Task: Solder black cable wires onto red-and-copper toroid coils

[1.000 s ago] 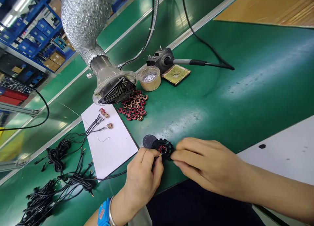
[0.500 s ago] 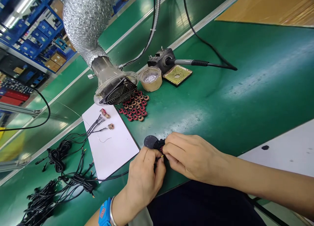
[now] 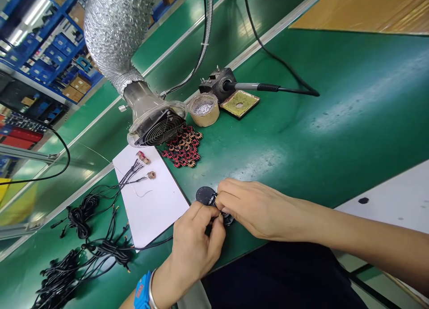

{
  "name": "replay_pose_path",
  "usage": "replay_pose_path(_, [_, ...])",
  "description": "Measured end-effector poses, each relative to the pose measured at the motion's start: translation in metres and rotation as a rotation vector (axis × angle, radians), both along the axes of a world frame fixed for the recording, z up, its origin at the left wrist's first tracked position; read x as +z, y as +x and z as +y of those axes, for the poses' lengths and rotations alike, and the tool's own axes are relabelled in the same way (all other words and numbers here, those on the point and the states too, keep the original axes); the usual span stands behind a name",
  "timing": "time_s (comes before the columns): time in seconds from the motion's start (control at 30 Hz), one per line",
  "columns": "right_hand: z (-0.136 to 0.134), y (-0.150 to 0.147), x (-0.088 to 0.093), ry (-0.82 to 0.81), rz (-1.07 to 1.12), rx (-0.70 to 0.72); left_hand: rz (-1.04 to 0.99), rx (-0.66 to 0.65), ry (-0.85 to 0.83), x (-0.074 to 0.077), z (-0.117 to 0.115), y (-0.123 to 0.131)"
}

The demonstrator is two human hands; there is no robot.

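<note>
My left hand (image 3: 197,233) is closed in a pinch on the end of a black cable (image 3: 157,243), which trails off to the left; a small yellowish wire tip shows at the fingertips. My right hand (image 3: 248,206) meets it there with thumb and fingers pressed together, and what they grip is hidden. Just behind the fingers a flat black disc (image 3: 205,195) lies on the green bench. A dark round part (image 3: 228,219) shows partly under my right fingers. On my left wrist sits a blue strap (image 3: 143,291).
Red and copper wire-wound rings (image 3: 184,148) lie in a pile beneath a fume extractor (image 3: 161,125). Left, a white board (image 3: 157,201) carries cable ends, with black cable bundles (image 3: 60,273) beyond. A soldering iron (image 3: 251,86), sponge tray (image 3: 240,104) and round tub (image 3: 203,110) stand behind.
My right hand has moved slightly left, closer over the left fingertips. More of the dark round part shows below it, and the red bit by the fingertips is covered.
</note>
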State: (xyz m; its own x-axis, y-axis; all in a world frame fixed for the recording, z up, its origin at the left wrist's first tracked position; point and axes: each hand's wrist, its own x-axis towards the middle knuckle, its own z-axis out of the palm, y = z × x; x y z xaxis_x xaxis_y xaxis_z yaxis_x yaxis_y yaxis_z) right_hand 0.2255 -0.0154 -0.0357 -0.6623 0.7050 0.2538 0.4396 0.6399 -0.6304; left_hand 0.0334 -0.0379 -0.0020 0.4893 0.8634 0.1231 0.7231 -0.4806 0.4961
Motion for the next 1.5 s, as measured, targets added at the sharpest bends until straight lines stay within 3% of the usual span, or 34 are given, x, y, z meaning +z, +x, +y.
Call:
replay_pose_path(0.13, [-0.005,-0.008,-0.005,0.125,0.008,-0.141,-0.035,0.072,-0.12,0.003,0.002,0.0])
replay_pose_path(0.33, [-0.02,-0.015,-0.004,0.3,0.055,-0.32,-0.049,0.091,-0.135,0.002,0.002,0.0])
replay_pose_path(0.57, [-0.024,-0.018,0.0,0.254,0.056,-0.244,-0.109,0.055,-0.051,0.003,0.0,0.003])
replay_pose_path(0.93, [-0.017,-0.021,-0.009,0.156,0.378,-0.28,-0.149,0.051,-0.048,-0.002,-0.001,0.0])
replay_pose_path(1.27, [-0.018,-0.016,-0.005,0.197,0.261,-0.234,-0.121,0.053,-0.026,-0.001,-0.001,0.001])
replay_pose_path(1.5, [-0.015,-0.02,-0.009,0.186,0.392,-0.278,-0.127,0.046,-0.024,-0.003,-0.002,0.0])
